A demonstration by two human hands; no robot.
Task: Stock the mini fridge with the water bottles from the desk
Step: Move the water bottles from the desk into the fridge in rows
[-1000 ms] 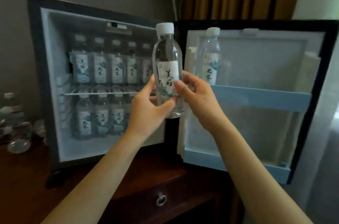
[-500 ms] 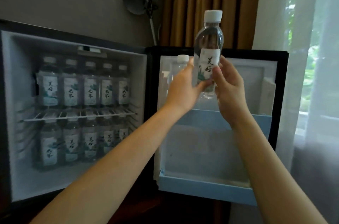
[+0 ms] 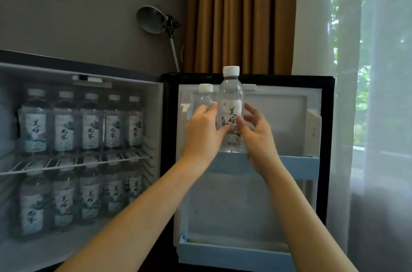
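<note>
Head view: the left hand (image 3: 204,131) is gripping a bottle (image 3: 230,102) round its label and the right hand (image 3: 256,136) is pinching its other side. The bottle is hanging upright, base at the rim of the upper door shelf (image 3: 289,166), just beside a second bottle (image 3: 204,97) standing there. The fridge (image 3: 157,98) is holding bottle rows (image 3: 89,124) above and below its rack (image 3: 78,163), so stocking looks far along. The desk's remainder is out of view.

water bottle (image 3: 230,102) upright at the open door shelf (image 3: 289,166)
left hand (image 3: 201,131) and right hand (image 3: 256,138) pinch it by the label, base right at the blue rim, just beside a second bottle (image 3: 204,98); rows of bottles (image 3: 90,131) fill the mini fridge (image 3: 153,115).
</note>
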